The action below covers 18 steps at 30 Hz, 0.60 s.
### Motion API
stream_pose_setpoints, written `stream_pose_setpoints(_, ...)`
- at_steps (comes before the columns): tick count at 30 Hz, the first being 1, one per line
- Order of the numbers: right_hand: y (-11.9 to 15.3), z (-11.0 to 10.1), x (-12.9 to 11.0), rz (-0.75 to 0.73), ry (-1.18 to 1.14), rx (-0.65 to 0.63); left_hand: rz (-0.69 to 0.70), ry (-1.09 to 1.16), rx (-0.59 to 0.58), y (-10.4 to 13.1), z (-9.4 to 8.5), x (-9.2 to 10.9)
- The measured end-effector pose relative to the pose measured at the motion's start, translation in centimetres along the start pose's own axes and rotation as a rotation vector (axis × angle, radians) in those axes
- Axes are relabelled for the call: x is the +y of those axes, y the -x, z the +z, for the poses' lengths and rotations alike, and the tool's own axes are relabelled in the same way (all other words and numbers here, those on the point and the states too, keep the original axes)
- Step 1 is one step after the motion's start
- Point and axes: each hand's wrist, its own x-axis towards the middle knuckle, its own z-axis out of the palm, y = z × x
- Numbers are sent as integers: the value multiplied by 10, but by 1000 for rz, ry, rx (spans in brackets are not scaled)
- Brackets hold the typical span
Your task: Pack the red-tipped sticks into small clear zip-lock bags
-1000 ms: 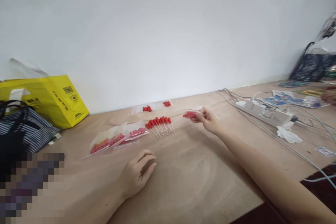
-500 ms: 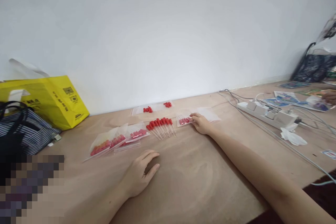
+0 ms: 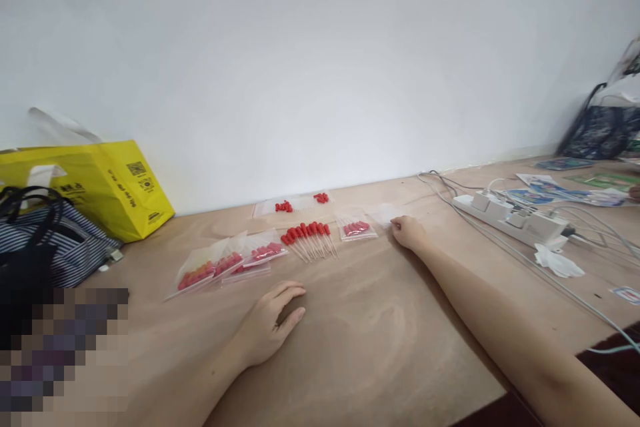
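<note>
Head view: right hand (image 3: 407,232) low at the far side of the table (image 3: 350,347), palm down, fingers curled together at a flat clear bag (image 3: 381,215); whether pinched or merely touched, impossible to tell. Just left of the right hand and apart from it, a filled bag (image 3: 359,228) flat on the wood, red tips in a row showing through the plastic. Left hand (image 3: 270,323) much nearer, resting on the table, half open, thumb apart from the fingers, holding nothing. Beyond the left hand, just left of the filled bag, a fanned row of red-headed sticks (image 3: 306,232), loose on the table, heads toward the wall (image 3: 320,80), pale ends toward the near side.

Left of that row, overlapping packets (image 3: 227,260), at least 3, with red tips inside. Near the wall, a clear plastic sheet (image 3: 303,203) with 2 clusters of red pieces (image 3: 284,207); whether inside or on top, impossible to tell.

Farther left, a yellow bag (image 3: 113,190) near the wall, a striped bag (image 3: 83,237) in front, contents hidden. At right, a white power strip (image 3: 510,221) with plugs in place, a crumpled tissue (image 3: 557,260) just in front, printed sheets (image 3: 540,188) beyond.
</note>
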Motion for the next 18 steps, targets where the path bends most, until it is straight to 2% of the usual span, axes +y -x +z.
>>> stream_pose_setpoints(3, 0, -5, -8, 15, -25, 71, -2, 3, -9, 2, 2, -2)
stream_pose_setpoints(5, 5, -11, -22, -53, -135, 172, -14, -16, -3, 2, 2, -2)
stream_pose_setpoints(7, 16, -16, -45, -249, -368, 279, -25, -58, 68, 1, 0, 0)
stream_pose_setpoints(8, 25, -17, -59, -389, -483, 263, -26, -86, 136, 0, -2, 1)
stream_pose_setpoints(10, 45, -19, -88, -663, -618, 164, -2, -145, 329, -2, -8, 5)
stream_pose_setpoints(12, 66, -19, -113, -905, -645, -30, 57, -198, 524, -3, -14, 9)
stream_pose_setpoints(14, 80, -17, -130, -1081, -637, -202, 131, -220, 623, -2, -18, 13)
stream_pose_setpoints(16, 88, -15, -137, -1158, -626, -324, 184, -203, 583, -1, -19, 14)
stream_pose_setpoints(18, 90, -13, -136, -1159, -636, -395, 199, -183, 452, 0, -17, 14)
